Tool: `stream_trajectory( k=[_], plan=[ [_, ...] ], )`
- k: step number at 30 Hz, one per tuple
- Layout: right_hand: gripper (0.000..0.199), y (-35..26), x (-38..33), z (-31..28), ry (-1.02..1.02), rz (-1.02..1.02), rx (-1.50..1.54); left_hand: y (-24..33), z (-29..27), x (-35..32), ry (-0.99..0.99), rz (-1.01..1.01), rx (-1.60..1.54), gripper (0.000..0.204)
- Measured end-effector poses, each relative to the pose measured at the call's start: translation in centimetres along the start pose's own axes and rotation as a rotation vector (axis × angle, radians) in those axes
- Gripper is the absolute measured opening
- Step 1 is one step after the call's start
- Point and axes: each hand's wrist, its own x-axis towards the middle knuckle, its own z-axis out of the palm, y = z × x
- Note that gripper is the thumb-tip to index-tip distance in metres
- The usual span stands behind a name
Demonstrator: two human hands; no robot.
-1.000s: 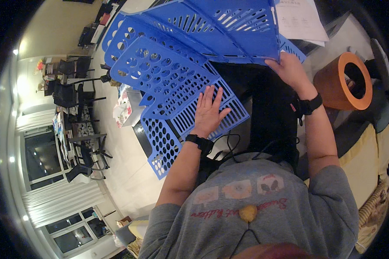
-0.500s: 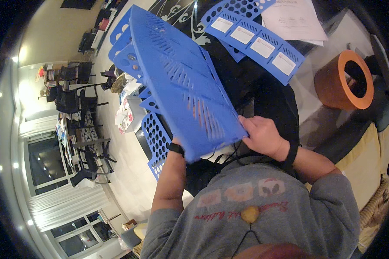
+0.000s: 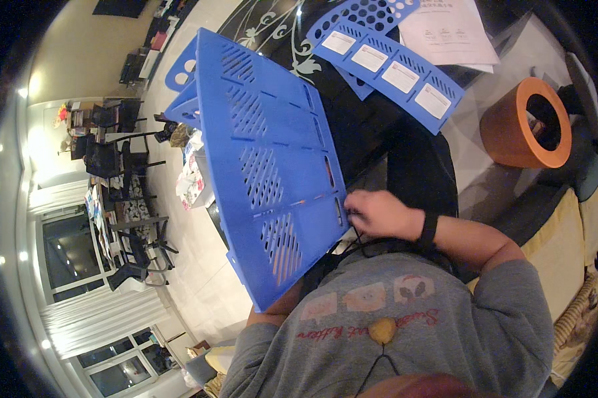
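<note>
A large blue plastic rack (image 3: pixel 246 132), with slanted slots in its front panel, stands tilted before me. Behind it, a rounded side piece with holes (image 3: pixel 181 74) shows at the upper left. My left forearm (image 3: pixel 262 318) reaches behind the rack's lower end; the panel hides my left hand and its fingers. At the rack's lower right edge is my right hand (image 3: pixel 385 215), its fingers curled inward beside the narrow edge openings. Whether they pinch the edge or something small there is hard to make out.
On the dark patterned table (image 3: pixel 259 26) lie a blue panel with white labels (image 3: pixel 405 79), a blue piece with round holes (image 3: pixel 372 14) and printed sheets (image 3: pixel 448 33). An orange round bin (image 3: pixel 504 132) stands at the right. Desks and black chairs (image 3: pixel 106 156) are off left.
The rack has turned so that its slotted front faces me more, and its lower end has swung left. My right hand has left the lower corner and moved slightly left and down.
</note>
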Motion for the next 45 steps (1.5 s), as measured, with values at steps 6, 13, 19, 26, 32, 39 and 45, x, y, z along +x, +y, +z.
stream_trajectory(
  k=[6,13,19,26,32,39,45],
  plan=[
    [0.019,3.2,5.6,-4.7,0.226,0.14,0.034,0.8,0.3,0.1,0.072,-0.151,-0.164,0.063],
    [0.031,0.9,6.5,-5.6,0.016,-0.027,-0.13,1.5,0.6,0.9,0.157,-0.255,-0.314,0.064],
    [0.025,0.9,8.5,-13.1,0.297,-0.101,-0.279,1.8,-2.3,1.5,0.282,-0.315,-0.42,0.065],
    [0.037,-4.1,17.2,-16.3,0.448,-0.236,-0.025,3.0,-10.3,5.9,0.585,-0.229,-0.318,0.067],
    [0.045,-10.2,22.1,-15.9,0.479,-0.552,-0.071,3.5,-13.6,12.3,0.62,-0.129,-0.682,0.086],
    [0.048,-11.7,22.5,-17.5,0.259,-0.303,-0.251,0.1,-13.8,15.4,0.552,-0.179,-0.593,0.08],
    [0.042,-13.2,20.6,-19.0,0.245,-0.183,-0.157,-1.8,-10.2,12.0,0.396,-0.064,-0.791,0.056]
  ],
)
